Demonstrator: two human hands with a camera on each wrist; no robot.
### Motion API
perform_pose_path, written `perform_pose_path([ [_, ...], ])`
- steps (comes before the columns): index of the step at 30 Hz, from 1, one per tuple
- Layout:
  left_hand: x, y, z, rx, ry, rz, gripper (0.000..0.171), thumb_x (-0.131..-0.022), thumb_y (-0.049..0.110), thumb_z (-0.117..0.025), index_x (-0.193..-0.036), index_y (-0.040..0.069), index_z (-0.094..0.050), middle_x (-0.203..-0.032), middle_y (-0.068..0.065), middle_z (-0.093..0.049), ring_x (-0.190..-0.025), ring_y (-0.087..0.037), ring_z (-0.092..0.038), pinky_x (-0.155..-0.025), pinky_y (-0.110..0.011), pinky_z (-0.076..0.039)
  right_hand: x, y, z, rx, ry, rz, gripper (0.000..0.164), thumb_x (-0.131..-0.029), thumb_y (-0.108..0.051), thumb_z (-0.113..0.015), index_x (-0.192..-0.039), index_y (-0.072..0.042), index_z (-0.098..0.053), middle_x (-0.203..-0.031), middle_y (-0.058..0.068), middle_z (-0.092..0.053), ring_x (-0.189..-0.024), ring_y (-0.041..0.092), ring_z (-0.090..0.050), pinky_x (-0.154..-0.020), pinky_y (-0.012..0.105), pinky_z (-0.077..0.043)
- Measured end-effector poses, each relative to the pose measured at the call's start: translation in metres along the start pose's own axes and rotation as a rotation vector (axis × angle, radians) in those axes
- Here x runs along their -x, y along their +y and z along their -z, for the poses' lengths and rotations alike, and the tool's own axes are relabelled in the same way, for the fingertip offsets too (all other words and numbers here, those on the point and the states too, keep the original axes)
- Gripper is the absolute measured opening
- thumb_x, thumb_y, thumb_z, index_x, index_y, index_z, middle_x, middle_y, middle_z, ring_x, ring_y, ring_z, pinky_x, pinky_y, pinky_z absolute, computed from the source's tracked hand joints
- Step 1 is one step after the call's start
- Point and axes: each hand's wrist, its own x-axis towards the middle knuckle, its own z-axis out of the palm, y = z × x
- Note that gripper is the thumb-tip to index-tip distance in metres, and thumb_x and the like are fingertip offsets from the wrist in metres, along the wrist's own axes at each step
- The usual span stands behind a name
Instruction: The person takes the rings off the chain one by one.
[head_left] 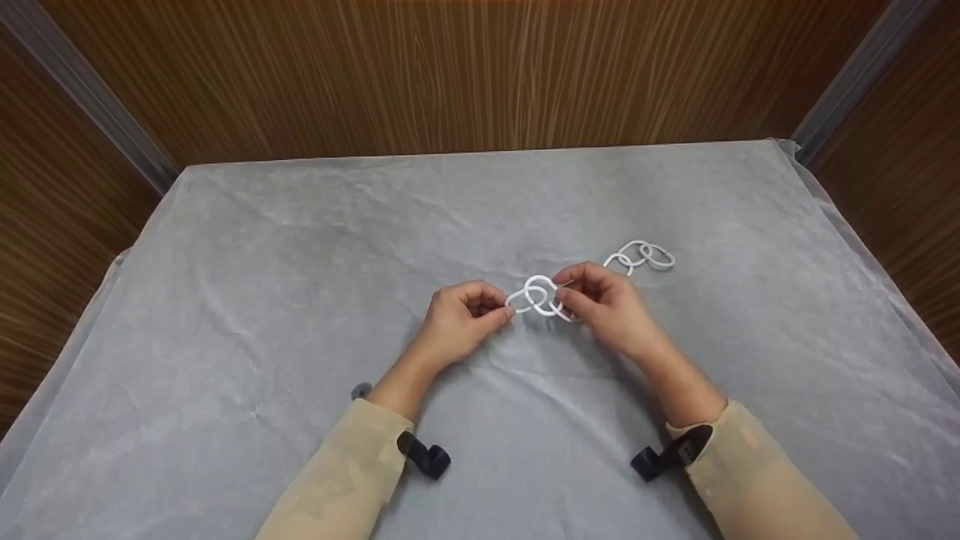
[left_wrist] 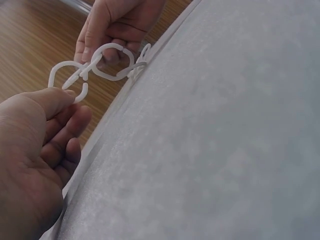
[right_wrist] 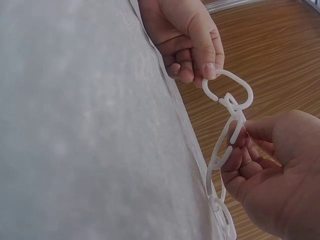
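A chain of white oval links [head_left: 541, 295] stretches between the two hands, held over the grey cloth. The left hand [head_left: 465, 319] pinches the end link [left_wrist: 60, 66] between thumb and forefinger; that link has a small gap in its side. The right hand [head_left: 609, 309] pinches the neighbouring link [right_wrist: 234, 107], which is hooked through the end one. Past the right hand, the rest of the chain [head_left: 637, 255] trails toward the back right and lies on the cloth. In the right wrist view a lower link [right_wrist: 215, 157] hangs beside the right fingers, and part of it shows a gap.
The grey cloth [head_left: 300, 247] covers the table and has some creases. Wood-grain panels [head_left: 465, 75] stand behind and on both sides, with metal posts [head_left: 855, 67] at the corners. Black wrist cameras [head_left: 427, 456] sit on both beige sleeves.
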Motion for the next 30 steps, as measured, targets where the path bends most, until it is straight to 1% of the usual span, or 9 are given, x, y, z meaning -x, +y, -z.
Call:
perform_pose_path([
  [7, -0.0002, -0.0012, -0.0003, 0.04, -0.021, -0.001, 0.007, -0.09, 0.0, -0.082, -0.09, -0.001, -0.075, -0.082, -0.004, -0.077, -0.074, -0.012, -0.072, -0.068, -0.023, -0.056, 0.0001, 0.0011, -0.0016, -0.032, -0.011, -0.009, 0.014, -0.097, 0.009, -0.068, -0.111, 0.011, -0.069, -0.082, 0.009, -0.067, -0.07, 0.01, -0.062, -0.064, 0.02, -0.051],
  [13, 0.0001, -0.0013, 0.0002, 0.042, -0.03, -0.013, 0.008, -0.09, -0.001, -0.082, -0.088, -0.002, -0.074, -0.081, -0.004, -0.076, -0.073, -0.01, -0.071, -0.067, -0.022, -0.055, -0.0004, 0.0015, -0.0025, -0.032, -0.013, -0.015, 0.014, -0.096, 0.01, -0.068, -0.111, 0.012, -0.068, -0.083, 0.011, -0.067, -0.07, 0.009, -0.062, -0.065, 0.019, -0.052],
  [23, 0.0014, -0.0024, 0.0003, 0.059, -0.037, -0.015, 0.008, -0.09, 0.0, -0.084, -0.09, -0.003, -0.076, -0.084, -0.011, -0.076, -0.075, -0.013, -0.071, -0.07, -0.024, -0.057, -0.0006, 0.0025, -0.0032, -0.032, -0.032, -0.015, 0.014, -0.097, 0.009, -0.067, -0.111, 0.011, -0.068, -0.086, 0.011, -0.068, -0.071, 0.011, -0.062, -0.065, 0.02, -0.053],
  [30, 0.0011, -0.0019, -0.0003, 0.042, -0.048, -0.022, 0.009, -0.089, 0.002, -0.085, -0.087, 0.0, -0.076, -0.082, -0.007, -0.075, -0.073, -0.013, -0.067, -0.068, -0.023, -0.055, -0.0001, 0.0028, -0.0022, -0.036, -0.032, -0.014, 0.014, -0.097, 0.009, -0.067, -0.111, 0.01, -0.069, -0.086, 0.013, -0.068, -0.072, 0.012, -0.062, -0.065, 0.02, -0.052],
])
